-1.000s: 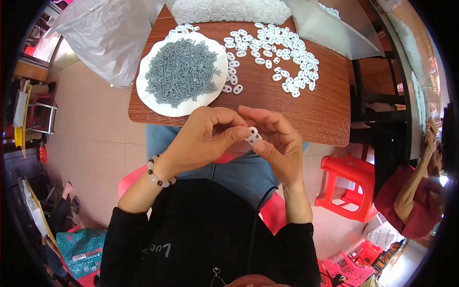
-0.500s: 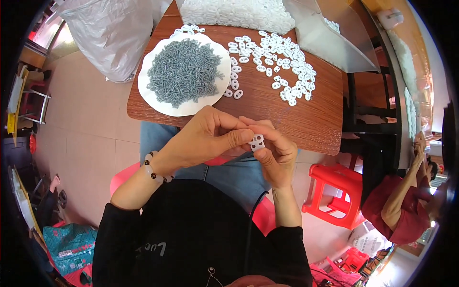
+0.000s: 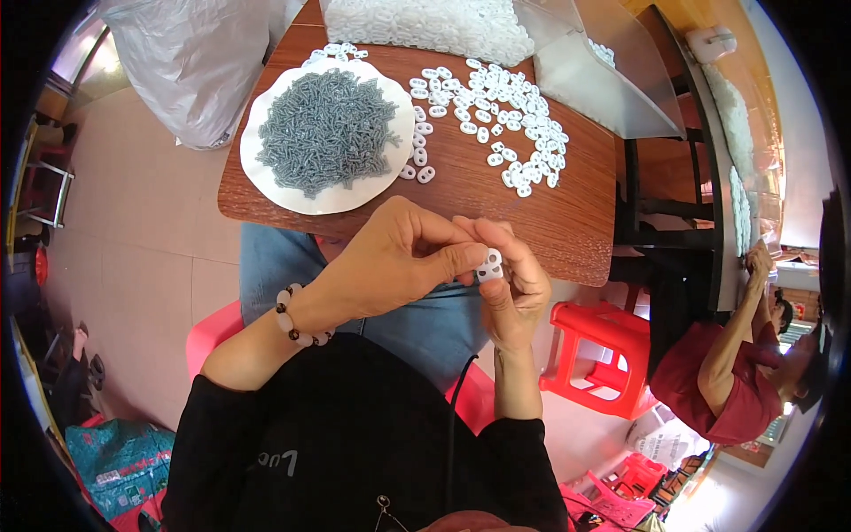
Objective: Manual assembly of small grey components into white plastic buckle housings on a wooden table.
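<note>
Just past the table's near edge, both my hands meet around a small white plastic piece with holes [image 3: 489,265]. My left hand [image 3: 403,257], a beaded bracelet on its wrist, pinches the piece from the left between thumb and fingertips. My right hand [image 3: 514,284] is closed on its other side, the thumb pressed from below. Whether it is one piece or two pressed together, I cannot tell. On the table lie loose white two-hole pieces [image 3: 538,146] in a curved scatter. A white scalloped plate [image 3: 257,182] holds a heap of small grey coil-like parts [image 3: 328,133].
At the table's [image 3: 567,235] far side is a large pile of white pieces [image 3: 434,27] beside a translucent bin [image 3: 612,89]. A red stool [image 3: 598,355] stands to the right, near a person in a dark red shirt [image 3: 709,381]. A white sack [image 3: 191,71] stands far left.
The table and its contents have shifted slightly left in view. My hands stay together on the white piece, which has turned a little between my fingers.
</note>
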Action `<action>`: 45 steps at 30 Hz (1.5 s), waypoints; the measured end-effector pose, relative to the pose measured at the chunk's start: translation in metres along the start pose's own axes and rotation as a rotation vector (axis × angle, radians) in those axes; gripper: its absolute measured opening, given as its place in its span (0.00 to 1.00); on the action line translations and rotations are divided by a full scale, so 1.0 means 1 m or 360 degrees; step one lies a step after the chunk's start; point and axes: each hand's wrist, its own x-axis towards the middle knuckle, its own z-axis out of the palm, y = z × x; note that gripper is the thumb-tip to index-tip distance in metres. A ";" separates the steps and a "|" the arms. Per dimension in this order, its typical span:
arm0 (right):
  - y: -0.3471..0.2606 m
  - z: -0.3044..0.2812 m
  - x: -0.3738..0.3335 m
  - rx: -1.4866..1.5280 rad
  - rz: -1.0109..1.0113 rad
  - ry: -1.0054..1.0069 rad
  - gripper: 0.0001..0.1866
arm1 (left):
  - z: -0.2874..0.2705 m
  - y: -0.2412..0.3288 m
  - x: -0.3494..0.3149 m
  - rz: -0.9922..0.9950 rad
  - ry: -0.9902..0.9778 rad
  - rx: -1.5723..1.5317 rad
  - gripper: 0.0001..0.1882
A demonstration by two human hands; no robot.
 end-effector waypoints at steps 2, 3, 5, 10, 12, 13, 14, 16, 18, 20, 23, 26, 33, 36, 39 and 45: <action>0.003 -0.002 0.000 -0.0096 -0.0011 -0.0003 0.28 | -0.001 0.001 0.000 -0.0024 -0.0008 0.0024 0.12; 0.005 -0.002 0.000 -0.0191 -0.0026 0.0001 0.30 | -0.002 0.000 0.000 -0.0033 -0.0013 0.0059 0.12; 0.004 0.001 0.000 -0.0173 -0.0011 0.0020 0.29 | -0.002 0.001 0.000 -0.0040 -0.0021 0.0086 0.12; 0.005 0.005 -0.002 -0.0165 0.0005 0.0066 0.28 | 0.001 0.008 -0.002 -0.0066 0.0019 0.0066 0.13; 0.007 0.005 -0.002 -0.0219 -0.0120 0.0058 0.25 | 0.001 0.009 -0.003 -0.0080 0.0034 0.0067 0.14; 0.006 0.005 -0.002 -0.0223 -0.0117 0.0056 0.25 | 0.002 0.009 -0.003 -0.0094 0.0046 0.0072 0.14; 0.005 0.005 -0.003 -0.0246 -0.0091 0.0065 0.24 | 0.001 0.007 -0.003 -0.0093 0.0046 0.0066 0.14; 0.005 0.005 -0.004 -0.0269 -0.0061 0.0073 0.23 | -0.003 0.002 -0.003 0.0012 -0.0036 0.0166 0.15; 0.006 0.005 -0.003 -0.0284 -0.0108 0.0092 0.22 | -0.003 0.000 -0.002 0.0012 -0.0044 0.0130 0.15; 0.008 0.005 -0.003 -0.0292 -0.0118 0.0098 0.23 | -0.004 -0.001 -0.002 0.0010 -0.0055 0.0094 0.15; 0.010 0.003 -0.003 -0.0332 -0.0152 0.0094 0.23 | -0.006 0.001 -0.002 -0.0045 -0.0078 0.0100 0.14; 0.009 0.004 -0.003 -0.0321 -0.0124 0.0094 0.23 | -0.008 -0.001 -0.002 -0.0039 -0.0089 0.0104 0.13; 0.008 0.008 -0.004 -0.0278 -0.0055 0.0141 0.22 | -0.006 0.003 -0.004 -0.0218 -0.0016 -0.0099 0.11; 0.012 0.008 -0.003 -0.0297 -0.0085 0.0159 0.22 | -0.004 0.007 -0.004 -0.0274 0.0020 -0.0167 0.10; 0.017 0.010 -0.004 -0.0372 -0.0121 0.0195 0.20 | -0.005 0.007 -0.005 -0.0299 0.0048 -0.0196 0.09; 0.022 0.011 -0.013 -0.0257 0.0053 0.0235 0.19 | -0.005 -0.005 -0.006 -0.0282 0.0112 -0.0283 0.08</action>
